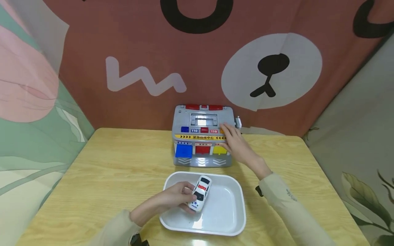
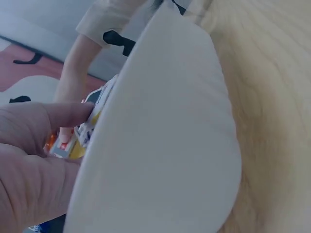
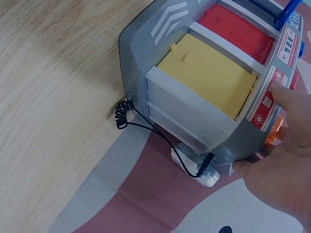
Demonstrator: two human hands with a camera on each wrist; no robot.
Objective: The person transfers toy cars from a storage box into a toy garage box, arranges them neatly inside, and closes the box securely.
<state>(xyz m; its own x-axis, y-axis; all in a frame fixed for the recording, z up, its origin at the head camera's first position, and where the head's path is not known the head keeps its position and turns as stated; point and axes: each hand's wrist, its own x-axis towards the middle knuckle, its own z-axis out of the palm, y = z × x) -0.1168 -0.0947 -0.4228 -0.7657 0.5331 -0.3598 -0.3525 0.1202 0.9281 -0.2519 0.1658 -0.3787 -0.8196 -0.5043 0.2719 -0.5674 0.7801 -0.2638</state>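
My left hand (image 1: 176, 196) holds a white toy police car (image 1: 201, 193) between thumb and fingers, tilted above a white tray (image 1: 226, 205). In the left wrist view the tray's wall (image 2: 165, 131) hides most of the car. At the back stands a grey toy rescue-station garage (image 1: 201, 162) with blue (image 1: 184, 151), red (image 1: 203, 149) and yellow (image 1: 220, 150) doors. The blue door sticks outward; the other two lie flat. My right hand (image 1: 241, 145) grips the garage's upper right edge, its thumb on the red front label (image 3: 266, 101) and fingers on top near an orange button (image 3: 275, 130).
A small white handset (image 3: 197, 167) hangs on the garage's right side, with a coiled black cord (image 3: 124, 114). Behind the garage rises a brown cloth (image 1: 147, 112) with a bear print. Everything stands on a wooden table (image 1: 123, 164).
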